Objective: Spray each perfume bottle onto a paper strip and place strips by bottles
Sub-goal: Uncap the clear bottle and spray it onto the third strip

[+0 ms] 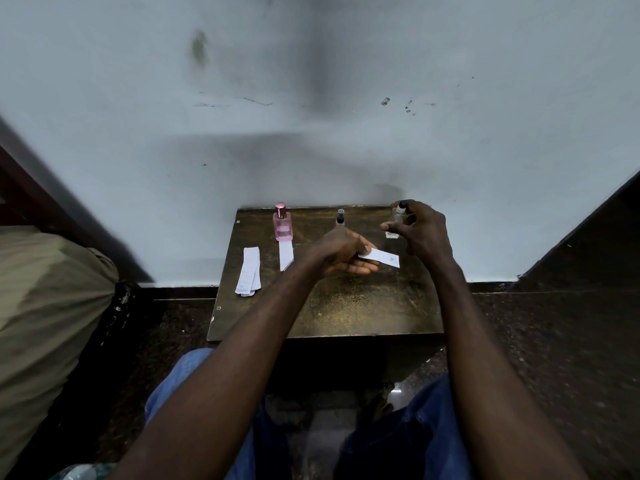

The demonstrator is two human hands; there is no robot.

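My right hand [420,230] grips a clear perfume bottle [396,220] at the table's far right, lifted slightly, a finger near its dark sprayer top. My left hand [341,252] pinches a white paper strip [381,258] just below and left of that bottle. A pink bottle [283,225] with a rose cap stands at the back left, with one strip [286,255] lying in front of it. A second clear bottle [340,218] with a dark sprayer stands in the middle, partly hidden by my left hand. A small stack of spare strips [248,271] lies at the left edge.
The small dark wooden table [346,306] stands against a pale blue wall [311,116]. An olive fabric bundle [45,306] sits at the left on the dark floor. My knees in blue jeans [194,375] are below the table's front edge.
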